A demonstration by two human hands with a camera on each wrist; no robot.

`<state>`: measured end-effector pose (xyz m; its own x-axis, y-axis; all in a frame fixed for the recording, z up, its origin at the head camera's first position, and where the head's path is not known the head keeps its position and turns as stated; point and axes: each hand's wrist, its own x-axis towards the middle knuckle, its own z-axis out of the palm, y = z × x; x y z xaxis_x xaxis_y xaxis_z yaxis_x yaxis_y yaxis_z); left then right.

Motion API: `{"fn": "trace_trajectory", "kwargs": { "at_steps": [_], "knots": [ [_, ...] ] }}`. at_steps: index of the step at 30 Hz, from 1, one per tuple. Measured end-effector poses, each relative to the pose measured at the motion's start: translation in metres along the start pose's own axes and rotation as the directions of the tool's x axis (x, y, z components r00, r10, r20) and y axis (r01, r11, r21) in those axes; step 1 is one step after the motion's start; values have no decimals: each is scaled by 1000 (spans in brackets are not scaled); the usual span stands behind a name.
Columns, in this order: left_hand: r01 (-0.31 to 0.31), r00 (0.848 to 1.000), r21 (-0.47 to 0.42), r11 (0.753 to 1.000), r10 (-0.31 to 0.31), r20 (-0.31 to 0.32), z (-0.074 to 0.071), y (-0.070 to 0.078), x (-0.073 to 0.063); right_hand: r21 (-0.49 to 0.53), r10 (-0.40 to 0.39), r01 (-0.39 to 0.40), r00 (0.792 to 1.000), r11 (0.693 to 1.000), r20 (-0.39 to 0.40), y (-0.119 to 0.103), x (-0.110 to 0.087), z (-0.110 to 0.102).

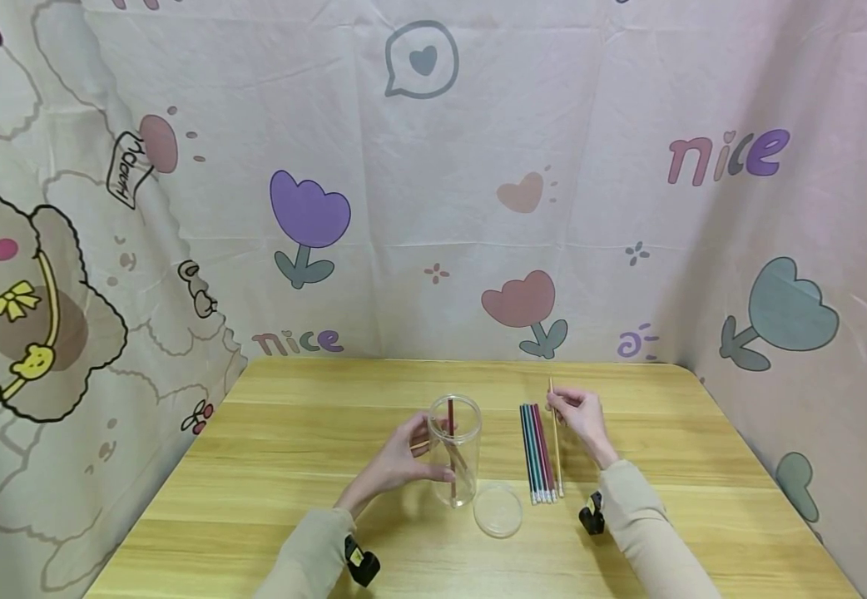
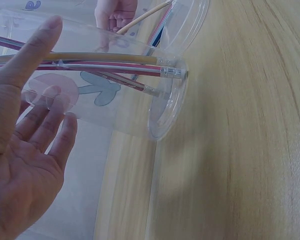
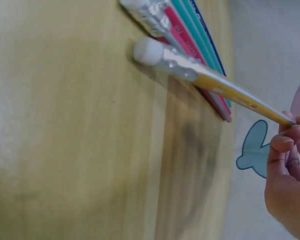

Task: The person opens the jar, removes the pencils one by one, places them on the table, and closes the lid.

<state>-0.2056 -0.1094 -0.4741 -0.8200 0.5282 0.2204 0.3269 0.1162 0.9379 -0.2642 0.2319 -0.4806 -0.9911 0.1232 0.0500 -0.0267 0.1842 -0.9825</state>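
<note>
My left hand holds a clear plastic jar upright, with thumb and fingers around its side. Inside the jar lean a yellow pencil and two red ones, eraser ends down, as the left wrist view shows. Between thumb and fingertips, my right hand pinches another yellow pencil by its far end. That pencil's white eraser points back toward me. Just left of it, a row of several pencils in dark, green and red lies side by side on the table.
A round clear lid lies flat on the wooden table, between the jar and the pencil row. A printed cloth hangs behind the table's far edge and along both sides.
</note>
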Motion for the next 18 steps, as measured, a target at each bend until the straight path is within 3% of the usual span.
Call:
{"fn": "trace_trajectory", "kwargs": {
  "at_steps": [9,18],
  "knots": [
    [0,1000,-6,1000,0,4,0,1,0,-33,43,-42,999,999,25,5,0,0],
    [-5,1000,-6,1000,5,1,0,0,0,-101,63,-46,984,994,168,7,-1,-3]
  ]
}}
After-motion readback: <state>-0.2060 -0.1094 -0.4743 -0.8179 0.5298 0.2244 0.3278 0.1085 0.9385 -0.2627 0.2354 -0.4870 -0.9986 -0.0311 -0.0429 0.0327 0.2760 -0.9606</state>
